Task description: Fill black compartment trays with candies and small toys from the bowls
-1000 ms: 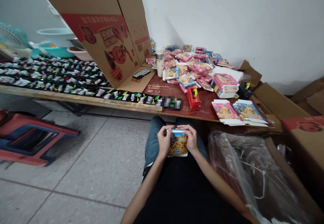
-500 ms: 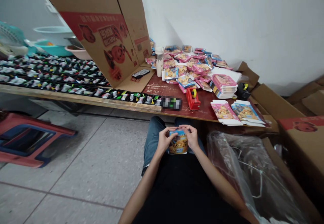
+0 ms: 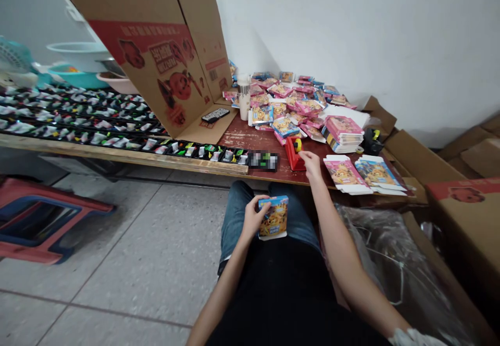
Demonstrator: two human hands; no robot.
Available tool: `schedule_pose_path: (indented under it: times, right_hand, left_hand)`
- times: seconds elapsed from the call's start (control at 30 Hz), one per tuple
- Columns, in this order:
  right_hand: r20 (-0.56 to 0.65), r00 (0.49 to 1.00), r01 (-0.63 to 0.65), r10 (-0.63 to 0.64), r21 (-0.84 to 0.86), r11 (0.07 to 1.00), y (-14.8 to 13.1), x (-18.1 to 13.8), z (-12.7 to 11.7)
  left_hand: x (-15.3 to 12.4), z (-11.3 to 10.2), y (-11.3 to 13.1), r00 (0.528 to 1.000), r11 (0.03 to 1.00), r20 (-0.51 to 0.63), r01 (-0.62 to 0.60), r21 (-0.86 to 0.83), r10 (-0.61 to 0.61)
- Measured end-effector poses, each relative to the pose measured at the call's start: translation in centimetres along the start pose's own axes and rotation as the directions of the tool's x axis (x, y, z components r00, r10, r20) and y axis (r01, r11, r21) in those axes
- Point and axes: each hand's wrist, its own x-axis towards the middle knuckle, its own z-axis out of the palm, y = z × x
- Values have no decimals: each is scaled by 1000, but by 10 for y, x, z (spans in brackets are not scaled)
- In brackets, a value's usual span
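My left hand (image 3: 254,215) is closed on a small blue cardboard box (image 3: 274,218) with a cartoon print, held over my lap. The box's upper edge looks folded over, and a white flap shows along its lower edge. Out at the table's front edge, my right hand (image 3: 311,164) is at a red tape dispenser (image 3: 294,156) with a yellow-cored roll. Its fingertips are drawn together at the dispenser's right side; any tape between them is too small to see.
Pink and blue boxes (image 3: 281,109) lie heaped by the wall. Flat pink (image 3: 344,173) and blue cartons (image 3: 378,173) lie at the right edge. Black trays (image 3: 117,140) of small packets line the left table. A clear plastic bag (image 3: 390,252) is at my right, a red stool (image 3: 47,215) at left.
My right hand has let go of the box and moved forward and right to the tape dispenser. The left hand still holds the box, with its lower flap now showing.
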Motion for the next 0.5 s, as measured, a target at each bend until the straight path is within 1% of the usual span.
schedule_pose_path:
  times: [0.07,0.13,0.23,0.3,0.37,0.43,0.5]
  right_hand:
    - [-85,996,1,4,58,998,3,-2,7]
    - [-159,987,4,11,93,996,7,-7,11]
    - [-224,975,16,7,98,995,18,-21,10]
    - [-227,974,24,-8,70,997,27,-30,6]
    - [-204,979,30,-24,25,999,33,-35,0]
    - [-169,985,40,-44,-26,999,34,-34,-8]
    - [-135,989,54,-64,-73,996,29,-34,-17]
  left_hand:
    - [0,0,-1,999,1000,-30,-16,10,16]
    - [0,0,-2,999,1000,-45,-3,-9,2]
    - [0,1,-1,996,1000,-93,14,-26,-16]
    - [-1,3,3,990,999,-141,5,-31,-9]
    - [-3,4,7,982,999,-187,-13,-33,7]
    - [-5,6,12,969,998,-244,-51,-26,43]
    - [-7,7,16,948,994,-307,-104,-41,86]
